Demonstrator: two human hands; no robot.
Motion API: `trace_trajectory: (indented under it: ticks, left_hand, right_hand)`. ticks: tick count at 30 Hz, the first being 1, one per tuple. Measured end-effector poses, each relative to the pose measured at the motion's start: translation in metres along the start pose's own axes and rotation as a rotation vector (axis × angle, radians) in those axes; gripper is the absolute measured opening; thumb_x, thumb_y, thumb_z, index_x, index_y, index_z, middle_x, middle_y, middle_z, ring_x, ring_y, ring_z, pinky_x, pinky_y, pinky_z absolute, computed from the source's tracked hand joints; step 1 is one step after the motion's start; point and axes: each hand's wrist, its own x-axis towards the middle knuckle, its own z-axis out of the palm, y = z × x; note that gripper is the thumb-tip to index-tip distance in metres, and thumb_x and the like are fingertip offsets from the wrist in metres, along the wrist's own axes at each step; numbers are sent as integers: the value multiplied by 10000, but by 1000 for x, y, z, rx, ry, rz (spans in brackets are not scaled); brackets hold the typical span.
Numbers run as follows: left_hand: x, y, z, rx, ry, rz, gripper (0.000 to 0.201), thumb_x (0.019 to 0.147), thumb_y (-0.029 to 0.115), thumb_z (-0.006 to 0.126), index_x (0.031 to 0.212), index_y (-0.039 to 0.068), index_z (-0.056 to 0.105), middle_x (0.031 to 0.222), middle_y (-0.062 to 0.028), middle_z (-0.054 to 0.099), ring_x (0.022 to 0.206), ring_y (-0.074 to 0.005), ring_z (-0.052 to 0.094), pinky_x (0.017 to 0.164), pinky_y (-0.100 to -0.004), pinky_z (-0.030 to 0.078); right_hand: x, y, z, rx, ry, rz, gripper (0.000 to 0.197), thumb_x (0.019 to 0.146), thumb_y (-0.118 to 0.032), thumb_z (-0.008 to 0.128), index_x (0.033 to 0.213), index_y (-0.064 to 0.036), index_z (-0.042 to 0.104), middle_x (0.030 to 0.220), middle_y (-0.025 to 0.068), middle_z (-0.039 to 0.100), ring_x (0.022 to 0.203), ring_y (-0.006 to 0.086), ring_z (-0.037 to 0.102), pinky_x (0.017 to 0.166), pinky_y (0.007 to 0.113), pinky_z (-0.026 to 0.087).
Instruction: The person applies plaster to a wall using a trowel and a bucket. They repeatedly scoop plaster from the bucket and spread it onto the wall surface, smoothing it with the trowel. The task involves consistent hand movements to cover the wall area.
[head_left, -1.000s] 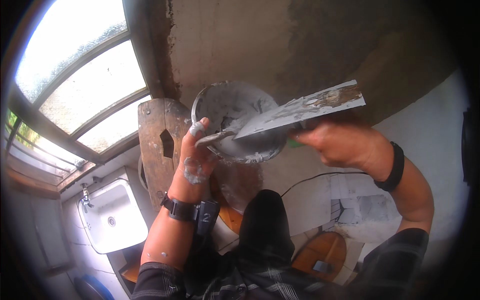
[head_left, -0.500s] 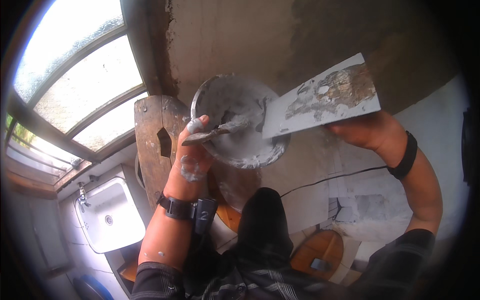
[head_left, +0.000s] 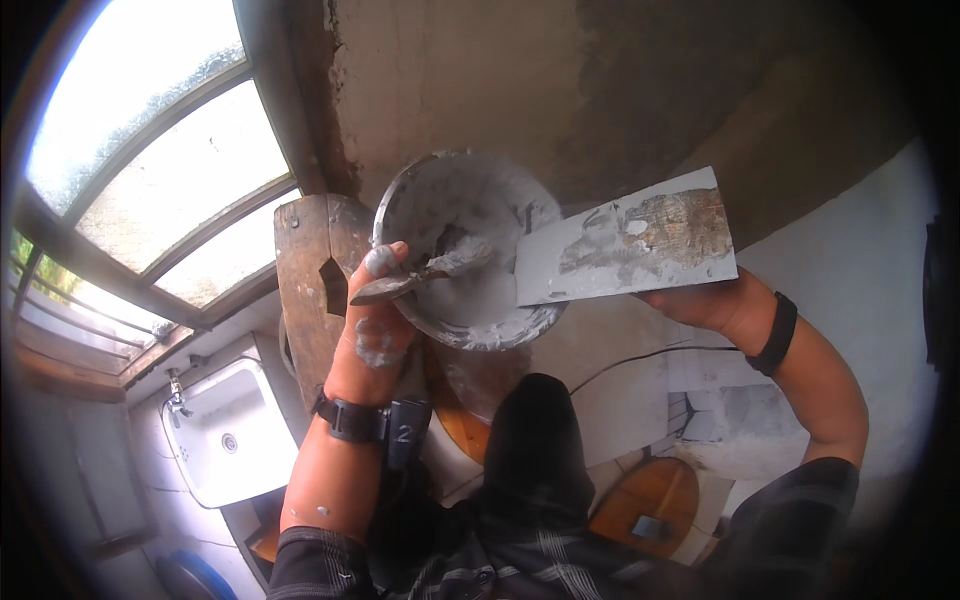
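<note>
A round bucket [head_left: 400,200] with grey, wet plaster in it is in front of me. My left hand [head_left: 380,285] is closed at the bucket's left side, its thumb up at the rim and smeared with plaster; the fingers beneath are hidden. A plaster-caked hand tool [head_left: 385,288] lies across this hand and over the rim, its coated end inside the bucket. My right hand [head_left: 700,298] holds a flat rectangular plastering trowel [head_left: 610,240] from below. Grey plaster smears and a worn brown patch show on its face, and its left end overlaps the bucket's right rim.
At the left, a wooden plank with a cutout [head_left: 305,250] stands by a window [head_left: 215,150]. Below are a white sink [head_left: 230,435] with a tap [head_left: 176,395]. A wall [head_left: 480,80] with a dark damp area rises ahead. Near my knee are a cable [head_left: 640,355] and a round wooden seat [head_left: 650,500].
The trowel and my right hand have moved down and slightly left, and the trowel is now more level. The bucket and my left hand have shifted slightly.
</note>
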Motion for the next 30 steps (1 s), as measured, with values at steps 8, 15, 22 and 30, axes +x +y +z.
trace_trajectory:
  ticks: [8,15,22,30]
  left_hand:
    - [-9,1,3,19,45,27,468,858,270,586,1240,3,544,1114,-131,645,954,-261,640,848,-370,531]
    - [4,-11,-31,-48,96,101,377,860,290,602,1133,31,602,1040,-100,661,897,-258,642,798,-376,539]
    - [1,-11,-31,-28,121,103,271,859,304,624,999,73,638,981,-79,664,896,-247,639,809,-390,537]
    - [2,-16,-25,-107,80,103,240,857,282,625,976,75,645,968,-85,668,896,-254,642,806,-394,541]
  right_hand:
    - [-3,-12,14,177,14,65,304,904,-133,553,1200,-120,620,1221,74,620,1113,252,580,952,360,457]
    - [-12,-13,24,180,63,58,323,917,-150,536,1234,-125,597,1237,77,607,1135,247,568,972,354,446]
    - [-14,-9,26,-135,5,-106,402,899,-96,522,1300,-86,550,1307,94,562,1200,267,533,1011,374,425]
    - [-23,-2,32,-217,120,-172,510,727,70,532,1212,-62,624,1219,135,611,1120,319,583,961,413,465]
